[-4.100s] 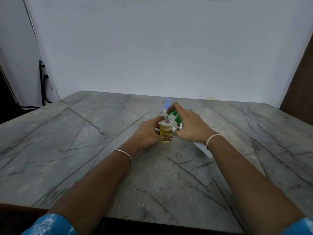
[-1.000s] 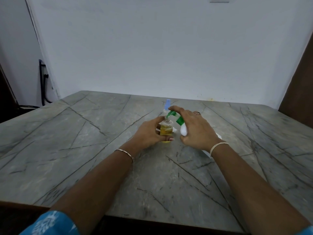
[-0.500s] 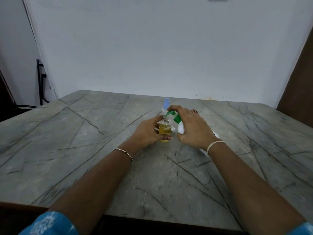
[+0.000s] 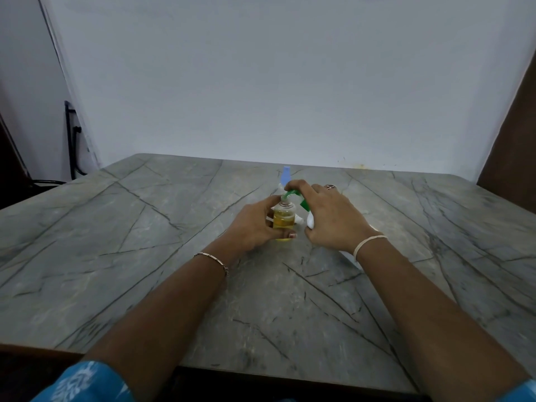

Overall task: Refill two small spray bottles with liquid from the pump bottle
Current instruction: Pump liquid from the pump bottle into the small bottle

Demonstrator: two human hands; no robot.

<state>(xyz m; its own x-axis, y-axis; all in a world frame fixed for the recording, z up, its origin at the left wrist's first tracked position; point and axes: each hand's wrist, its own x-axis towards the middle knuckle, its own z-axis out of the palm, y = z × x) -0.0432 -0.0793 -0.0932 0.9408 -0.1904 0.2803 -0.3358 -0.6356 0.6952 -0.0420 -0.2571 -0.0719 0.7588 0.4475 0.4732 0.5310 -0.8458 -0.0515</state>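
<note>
1. The small spray bottle [image 4: 284,219] stands upright on the tabletop [image 4: 145,256], inside my left grip [image 4: 255,224]. Its mouth is uncapped, and yellow liquid fills its lower part.
2. My left grip is grasping that bottle, with the thumb across its near side and the fingers curled round its far side.
3. The pump bottle [image 4: 309,223] is tilted in my right grip [image 4: 333,219]. It has a white body and a green pump head [image 4: 304,203]. The green spout reaches across to the small bottle's open mouth, but I cannot tell whether it touches the rim or sits just above it.
4. My right grip is grasping the pump bottle. The fingers wrap over its neck and head, and the forefinger lies on top of the green part. The low end of the white body shows behind my right wrist, near the tabletop.
5. A second spray bottle [image 4: 285,175], with a pale blue cap, stands just beyond both grips. My right fingers partly hide it.
6. A small white piece [image 4: 298,219] sits between my grips, just beside the small bottle. I cannot tell what it is.
7. A thin bracelet [image 4: 213,261] circles my left wrist and a pale band [image 4: 368,242] my right. There is a ring [image 4: 330,187] on a right finger.
8. A white wall [image 4: 261,82] rises behind the tabletop, well beyond my grips.
</note>
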